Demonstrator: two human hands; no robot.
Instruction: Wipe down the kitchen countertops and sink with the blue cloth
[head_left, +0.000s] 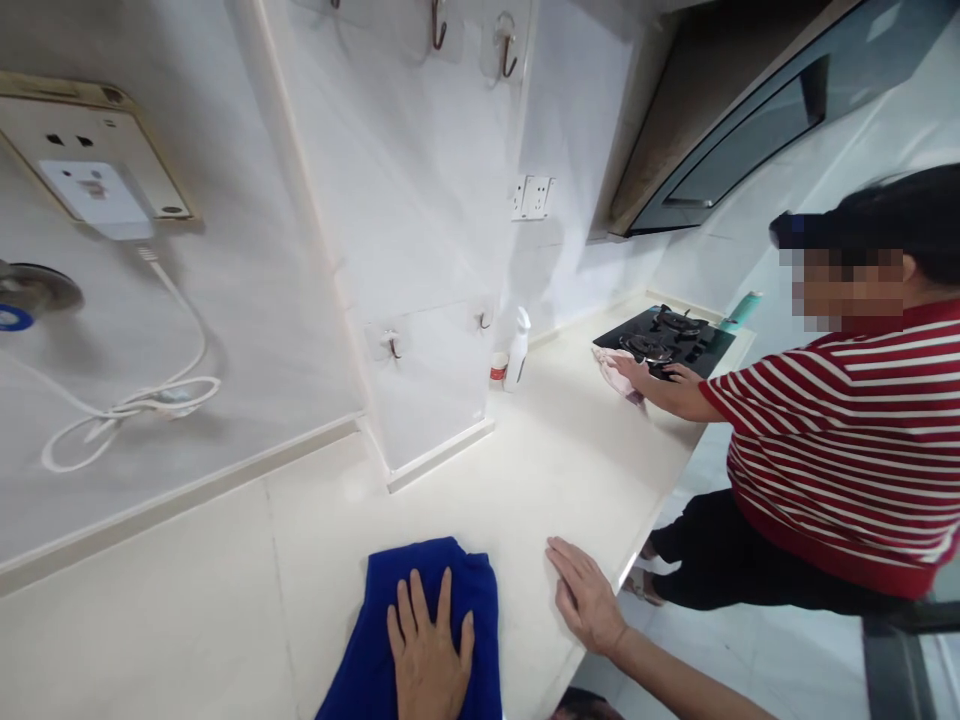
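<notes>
My left hand (429,650) lies flat with its fingers spread on a blue cloth (480,610), which rests on the cream countertop (187,610). To the right of the cloth, my right hand (586,598) is at the counter's edge, palm down and fingers stretched out. It holds nothing, and a strip of bare counter separates it from the cloth. The near end of the cloth runs out of the bottom of the view.
A co-worker in a striped shirt (847,430) stands at the right, one hand on a pink cloth (619,375) beside the gas stove (664,335). A white spray bottle (517,350) and a small tub (498,369) stand by the wall pillar (427,400). A cable (135,408) hangs at left.
</notes>
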